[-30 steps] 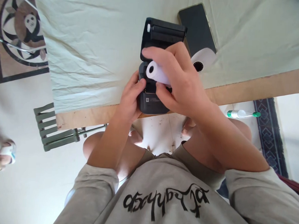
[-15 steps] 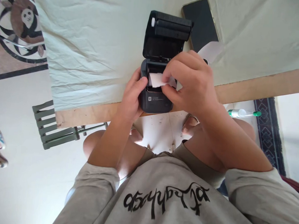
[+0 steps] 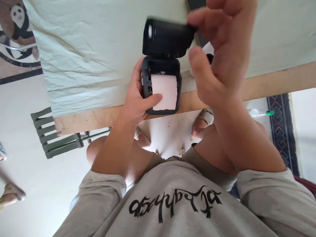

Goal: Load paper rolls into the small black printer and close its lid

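Left hand (image 3: 136, 103): grips the left side of the small black printer (image 3: 161, 85), thumb pressing the white paper (image 3: 164, 92) down.
Right hand (image 3: 221, 51): half curled, fingertips on the raised lid (image 3: 166, 38).
Printer: at the table (image 3: 84, 63) edge, paper lying over its front.
Behind: dark phone (image 3: 196, 1), partly hidden.

— What is held in the middle of the picture?
— A small black printer (image 3: 161, 85), gripped by the left hand (image 3: 137, 103). Its lid (image 3: 166, 38) is touched by the right hand (image 3: 220, 55). White paper (image 3: 163, 92) is seen inside.
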The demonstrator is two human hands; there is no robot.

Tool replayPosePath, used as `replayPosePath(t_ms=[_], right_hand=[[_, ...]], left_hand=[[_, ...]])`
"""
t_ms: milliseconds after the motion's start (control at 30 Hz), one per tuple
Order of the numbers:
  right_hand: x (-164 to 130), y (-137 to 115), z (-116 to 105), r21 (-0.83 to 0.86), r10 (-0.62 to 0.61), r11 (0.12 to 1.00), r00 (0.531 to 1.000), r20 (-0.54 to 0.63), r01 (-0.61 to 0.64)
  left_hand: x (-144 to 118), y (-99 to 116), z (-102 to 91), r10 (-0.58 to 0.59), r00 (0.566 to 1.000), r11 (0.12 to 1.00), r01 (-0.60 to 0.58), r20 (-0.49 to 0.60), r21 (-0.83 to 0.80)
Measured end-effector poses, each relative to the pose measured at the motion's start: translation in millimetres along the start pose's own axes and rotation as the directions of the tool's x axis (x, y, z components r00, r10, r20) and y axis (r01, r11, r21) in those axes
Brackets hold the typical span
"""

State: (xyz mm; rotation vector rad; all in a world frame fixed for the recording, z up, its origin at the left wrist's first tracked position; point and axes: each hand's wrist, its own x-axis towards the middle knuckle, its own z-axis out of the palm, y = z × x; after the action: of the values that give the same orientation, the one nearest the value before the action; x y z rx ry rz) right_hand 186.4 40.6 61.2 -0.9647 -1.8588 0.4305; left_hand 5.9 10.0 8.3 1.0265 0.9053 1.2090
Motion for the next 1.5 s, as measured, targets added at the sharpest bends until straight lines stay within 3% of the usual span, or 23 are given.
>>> replayPosePath(t_ms=[100,267,400,533,667,867,1033,1133,1333,1500], right_hand=[[-4.0,-3.0,1.7,0.003,0.01,1.0,1.0,0.028,-0.01],[-16.9,-6.7,12.3,-0.036,0.05,0.998,0.967,0.25,-0.043],[-27.2,-4.1,24.0,0.071,0.181,0.975,0.94,0.291,-0.21],[-30.6,2.2,28.1,0.268,0.318,0.857,0.861,0.398,-0.44],[-29.0,6.8,26.8,0.35,0.332,0.79,0.83,0.448,-0.504],[-29.4,6.1,27.0,0.187,0.303,0.897,0.865,0.4,-0.4],[-24.9,-4.6,18.4,-0.101,0.192,0.98,0.93,0.314,-0.169],[-21.5,-5.8,12.3,-0.125,0.106,0.99,0.941,0.322,-0.069],[-18.1,-2.9,8.2,-0.101,0.097,0.993,0.91,0.403,-0.061],[-10.2,-13.6,7.5,-0.325,0.047,0.945,0.968,0.245,0.036]], left_hand=[[-1.2,-0.6,-1.3,0.002,1.0,1.0,-0.002,-0.01,0.001],[-2.4,-0.2,-2.9,0.02,0.999,0.999,-0.018,0.047,-0.043],[-3.7,1.1,-1.6,0.039,0.999,0.999,-0.039,0.012,-0.028],[-5.0,0.6,-0.7,0.0,0.999,1.0,0.001,-0.045,0.002],[-3.6,-0.1,-1.5,-0.023,0.999,0.999,0.023,-0.025,-0.033],[0.6,5.8,5.3,-0.064,0.995,0.987,0.052,-0.072,-0.153],[2.8,5.3,7.4,-0.049,0.993,0.987,0.031,-0.109,-0.156],[2.0,4.4,7.6,-0.037,0.99,0.992,0.021,-0.133,-0.121],[3.3,2.0,3.3,-0.067,0.985,0.993,0.049,-0.16,-0.111],[4.6,4.2,4.3,-0.13,0.986,0.962,0.099,-0.106,-0.256]])
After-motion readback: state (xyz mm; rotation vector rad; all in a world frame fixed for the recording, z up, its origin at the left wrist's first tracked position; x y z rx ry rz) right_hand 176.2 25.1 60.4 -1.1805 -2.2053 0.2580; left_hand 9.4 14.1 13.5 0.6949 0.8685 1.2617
